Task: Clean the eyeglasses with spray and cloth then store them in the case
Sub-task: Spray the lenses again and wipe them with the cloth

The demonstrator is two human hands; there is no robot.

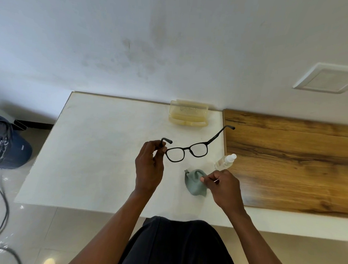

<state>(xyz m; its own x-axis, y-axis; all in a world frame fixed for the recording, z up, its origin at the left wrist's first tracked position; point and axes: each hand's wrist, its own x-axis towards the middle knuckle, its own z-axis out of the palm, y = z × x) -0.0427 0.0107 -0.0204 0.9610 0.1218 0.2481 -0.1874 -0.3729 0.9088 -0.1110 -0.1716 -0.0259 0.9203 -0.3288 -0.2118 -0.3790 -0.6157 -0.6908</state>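
Head view, nearest first: the right hand (223,188) pinches a grey-green cloth (195,183) between thumb and fingers, the cloth bunched and hanging in soft folds over the white table (97,168), not far in from its near edge; the left hand (149,165) pinches one temple of the glasses (188,150) near its hooked tip, thumb and fingertips closed on the arm; the glasses are thin, matte black, with rounded-square rims and clear lenses, both temples unfolded, held above the table's middle, the free temple reaching toward the right edge; a small clear spray bottle (225,162) with a white cap lies tilted at that right edge beside a wood-grain top (289,159); a translucent yellowish case (188,113) stands open at the far edge by the wall.
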